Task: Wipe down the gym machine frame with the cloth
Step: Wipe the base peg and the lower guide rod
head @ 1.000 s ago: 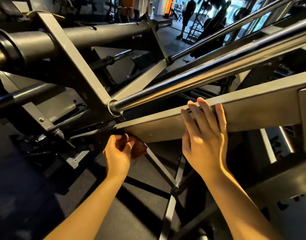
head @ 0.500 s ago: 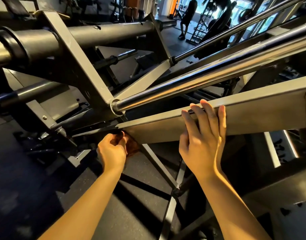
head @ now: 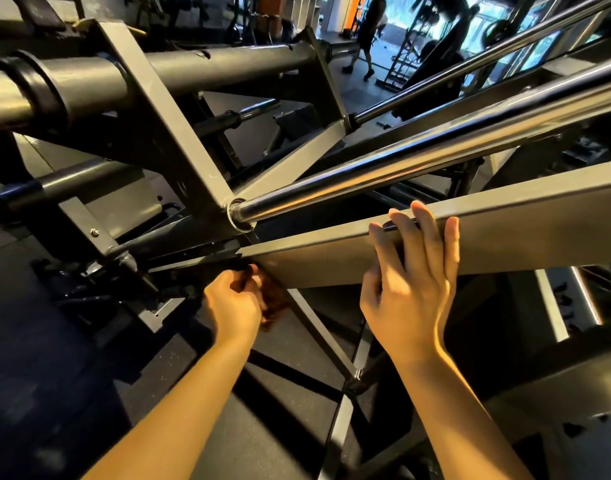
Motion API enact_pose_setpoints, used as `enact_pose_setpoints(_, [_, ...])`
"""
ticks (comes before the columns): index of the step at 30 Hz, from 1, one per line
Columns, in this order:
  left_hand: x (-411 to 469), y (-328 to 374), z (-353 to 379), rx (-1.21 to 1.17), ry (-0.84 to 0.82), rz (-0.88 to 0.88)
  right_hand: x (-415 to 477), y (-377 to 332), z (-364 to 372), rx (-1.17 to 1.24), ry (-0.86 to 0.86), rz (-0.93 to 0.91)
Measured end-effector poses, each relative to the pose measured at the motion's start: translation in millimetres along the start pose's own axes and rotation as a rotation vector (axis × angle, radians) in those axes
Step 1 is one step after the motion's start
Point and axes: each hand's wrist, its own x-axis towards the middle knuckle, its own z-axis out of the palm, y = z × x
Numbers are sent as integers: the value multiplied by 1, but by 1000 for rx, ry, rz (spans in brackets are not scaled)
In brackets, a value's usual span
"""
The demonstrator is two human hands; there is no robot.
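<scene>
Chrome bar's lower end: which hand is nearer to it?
Left. The left hand is just below the chrome bar's lower end, gripping the cloth under the beam. The right hand rests on the beam, farther off to the right.

We note open room beneath the flat beam [head: 331,261]; chrome rod [head: 366,174] crowds above, diagonal brace [head: 319,332] crosses below.

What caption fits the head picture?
Left hand holds a brown cloth under the grey beam; right hand rests on it.
</scene>
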Motion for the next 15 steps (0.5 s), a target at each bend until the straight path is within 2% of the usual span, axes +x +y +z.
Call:
enact_pose_setpoints(2, [23, -9, -12, 63, 66, -166, 0, -8, 0, 32, -35, -13])
enact_pose_setpoints(4, [25, -10, -13, 68, 70, -191, -2, -20, 4, 69, -121, -68])
enact_pose_setpoints(7, [-14, 3, 2, -67, -64, -13, -5, -35, 18, 105, -221, -128])
enact_pose_setpoints(10, [-55, 14, 24, -162, -199, 82, -5, -35, 34, 124, -200, -126])
enact_pose_setpoints(12, [-54, 10, 32, -238, -169, 40, -8, -30, 39, 125, -186, -142])
enact_pose_setpoints(15, [-26, -5, 26, -279, -39, -67, -12, -25, 43, 115, -143, -190])
